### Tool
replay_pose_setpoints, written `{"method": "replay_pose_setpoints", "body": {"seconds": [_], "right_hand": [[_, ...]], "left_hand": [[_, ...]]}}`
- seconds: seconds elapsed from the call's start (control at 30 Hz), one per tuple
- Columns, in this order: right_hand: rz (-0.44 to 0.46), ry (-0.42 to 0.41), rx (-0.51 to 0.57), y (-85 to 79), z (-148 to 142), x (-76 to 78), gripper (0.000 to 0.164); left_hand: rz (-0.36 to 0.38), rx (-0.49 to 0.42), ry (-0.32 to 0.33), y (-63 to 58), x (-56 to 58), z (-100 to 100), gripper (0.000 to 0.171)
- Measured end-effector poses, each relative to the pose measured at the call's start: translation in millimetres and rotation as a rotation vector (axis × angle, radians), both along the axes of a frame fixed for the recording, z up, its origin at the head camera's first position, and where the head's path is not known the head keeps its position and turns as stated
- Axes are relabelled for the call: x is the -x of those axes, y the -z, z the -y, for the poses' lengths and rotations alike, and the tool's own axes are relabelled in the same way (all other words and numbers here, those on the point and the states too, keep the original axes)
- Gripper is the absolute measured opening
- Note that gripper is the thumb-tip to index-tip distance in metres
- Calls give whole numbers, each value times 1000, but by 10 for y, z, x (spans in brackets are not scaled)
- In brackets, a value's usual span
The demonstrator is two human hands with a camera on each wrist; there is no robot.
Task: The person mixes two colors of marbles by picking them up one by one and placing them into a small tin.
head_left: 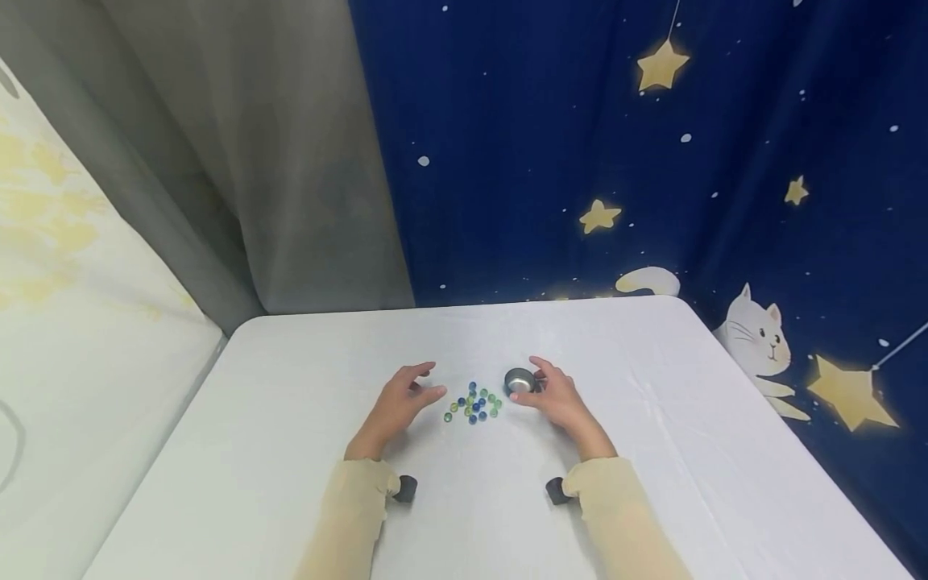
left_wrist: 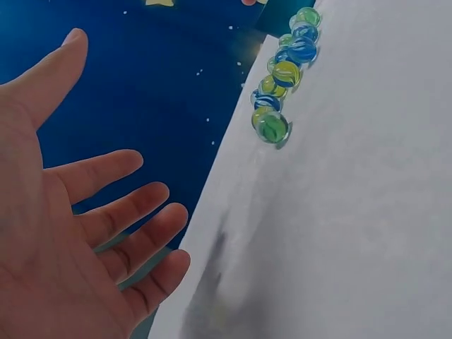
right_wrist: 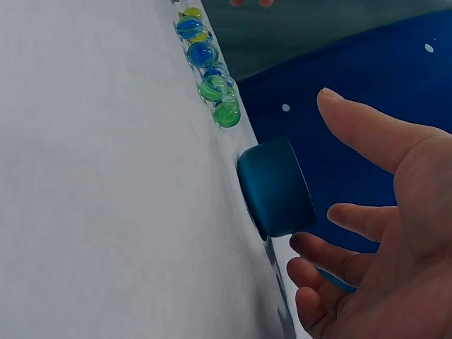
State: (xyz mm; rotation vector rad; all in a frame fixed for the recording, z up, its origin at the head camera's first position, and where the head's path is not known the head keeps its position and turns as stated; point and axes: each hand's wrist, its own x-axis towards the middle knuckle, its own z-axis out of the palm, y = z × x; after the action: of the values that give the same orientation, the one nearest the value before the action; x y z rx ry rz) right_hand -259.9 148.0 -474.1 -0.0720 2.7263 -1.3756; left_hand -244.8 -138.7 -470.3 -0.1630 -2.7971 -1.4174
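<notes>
Several glass marbles [head_left: 476, 408], swirled in blue, green and yellow, lie in a loose cluster on the white table. To their right a small round metal cup [head_left: 519, 380] stands upright on the cloth, silvery inside. My right hand [head_left: 561, 399] is right beside the cup, thumb and fingers spread apart around its near right side; in the right wrist view the cup's wall [right_wrist: 275, 187] lies in front of the fingertips, ungripped. On the left of the marbles, my left hand [head_left: 401, 403] hovers with spread, relaxed fingers and nothing in it. The left wrist view shows its open palm [left_wrist: 85, 212].
A white cloth covers the table [head_left: 275, 403]. Behind its far edge hang a grey curtain [head_left: 312, 201] and a dark blue curtain [head_left: 522, 161] with stars. Black wrist mounts [head_left: 406, 489] sit at both cuffs, low over the cloth.
</notes>
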Motion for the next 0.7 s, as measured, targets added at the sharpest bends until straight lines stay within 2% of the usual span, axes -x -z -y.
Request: {"method": "replay_pose_setpoints", "body": {"seconds": [0.27, 0.7], "right_hand": [[0, -4, -17, 39, 29, 4, 82], [12, 7, -61, 70, 59, -4, 76]], "left_hand": [[9, 30, 8, 115, -22, 11, 57], [13, 73, 29, 143, 0, 10, 57]]}}
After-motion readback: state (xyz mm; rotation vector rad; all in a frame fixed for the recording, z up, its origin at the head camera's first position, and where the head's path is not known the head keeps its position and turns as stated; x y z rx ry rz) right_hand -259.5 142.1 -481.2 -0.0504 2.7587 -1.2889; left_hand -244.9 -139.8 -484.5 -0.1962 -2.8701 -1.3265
